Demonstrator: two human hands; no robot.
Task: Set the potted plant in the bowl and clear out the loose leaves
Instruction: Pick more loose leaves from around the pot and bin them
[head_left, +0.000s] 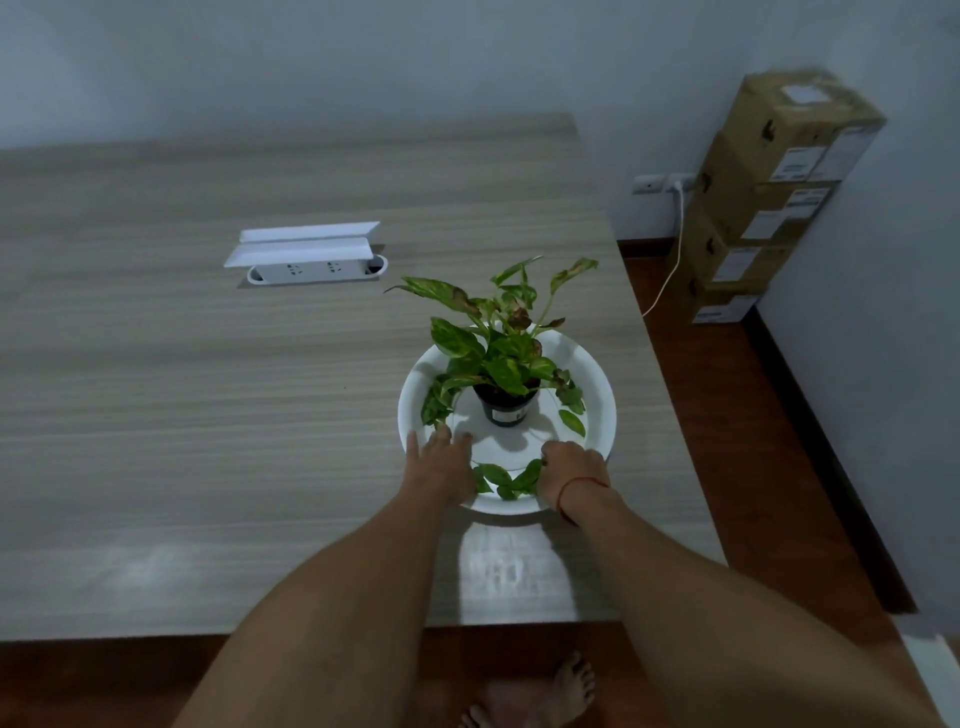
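Note:
A white bowl (597, 400) sits near the right edge of the wooden table. A potted plant (506, 364) with green variegated leaves stands upright in its middle, in a small black pot (505, 406). Several loose leaves (501, 479) lie in the near part of the bowl. My left hand (441, 462) rests over the bowl's near-left rim, fingers spread, touching a hanging leaf. My right hand (571, 467), with a red string at the wrist, is curled at the near-right side with its fingers on a loose leaf.
A pop-up socket box (317, 270) with a raised white lid is set into the table (208, 415) farther back. The table's right edge runs just past the bowl. Stacked cardboard boxes (769, 208) stand by the wall. My bare foot (545, 696) is on the floor below.

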